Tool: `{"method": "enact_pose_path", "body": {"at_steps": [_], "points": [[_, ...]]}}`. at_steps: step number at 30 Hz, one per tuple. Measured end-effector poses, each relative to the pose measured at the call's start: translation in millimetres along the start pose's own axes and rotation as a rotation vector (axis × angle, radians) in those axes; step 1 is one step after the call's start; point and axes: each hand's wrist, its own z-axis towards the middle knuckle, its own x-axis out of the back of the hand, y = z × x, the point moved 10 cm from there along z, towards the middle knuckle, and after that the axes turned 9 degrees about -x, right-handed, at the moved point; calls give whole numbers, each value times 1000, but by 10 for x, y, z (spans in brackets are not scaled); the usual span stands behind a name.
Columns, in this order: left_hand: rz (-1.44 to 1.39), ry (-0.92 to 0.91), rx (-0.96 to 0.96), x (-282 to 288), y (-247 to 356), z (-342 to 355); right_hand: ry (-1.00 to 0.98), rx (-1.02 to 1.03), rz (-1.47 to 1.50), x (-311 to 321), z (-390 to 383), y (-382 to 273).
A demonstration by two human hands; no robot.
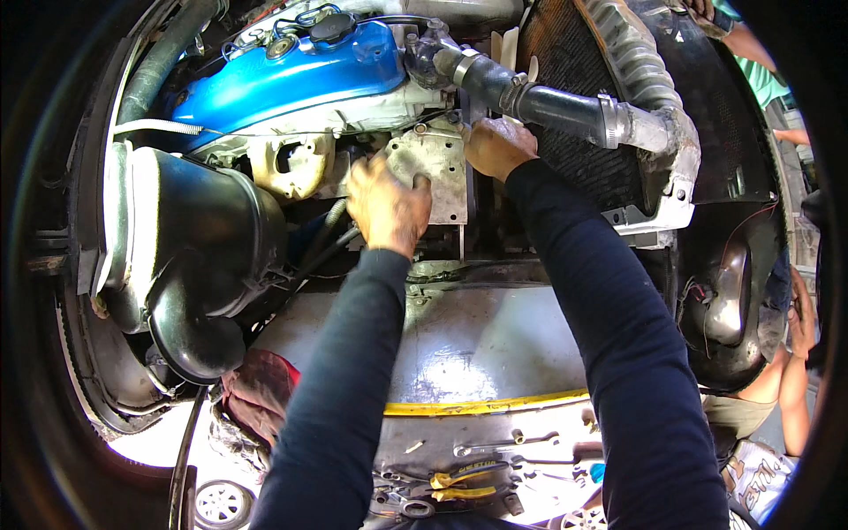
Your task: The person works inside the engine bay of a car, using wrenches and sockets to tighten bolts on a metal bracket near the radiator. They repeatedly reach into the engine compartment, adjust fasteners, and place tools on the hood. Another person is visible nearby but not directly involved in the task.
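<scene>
My left hand [389,205] is over the left edge of a pale metal plate [452,181] with several holes, its thumb spread away from the fingers. Its fingertips are partly hidden, and I see nothing held in it. At the plate's upper right corner, my right hand [499,147] is closed, knuckles up, just below a black radiator hose [561,108]. Whatever its fingers grip is hidden. Beyond both hands lies an engine with a blue valve cover [291,78] and a black filler cap [332,28]. A pale cast manifold [296,168] sits left of my left hand.
A black air filter housing [199,221] fills the left side. The radiator [565,53] stands at right. Nearer me, a grey body panel [459,344] has a yellow edge; beyond that edge lie wrenches [508,444] and yellow-handled pliers [464,493]. Another person's hand [801,314] is at far right.
</scene>
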Motion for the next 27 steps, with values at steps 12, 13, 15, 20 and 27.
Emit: {"method": "enact_pose_path", "body": {"at_steps": [12, 13, 15, 20, 27], "points": [[-1188, 146, 514, -645, -843, -243, -143, 105, 0, -37, 65, -20], [-1017, -10, 387, -627, -795, -168, -176, 84, 1, -59, 83, 9], [-730, -34, 266, -581, -740, -94, -222, 6, 30, -134, 55, 63], [-500, 50, 208, -570, -726, -69, -122, -199, 222, -291, -422, -42], [-425, -124, 49, -562, -610, 51, -124, -394, 327, -250, -702, -354]]}}
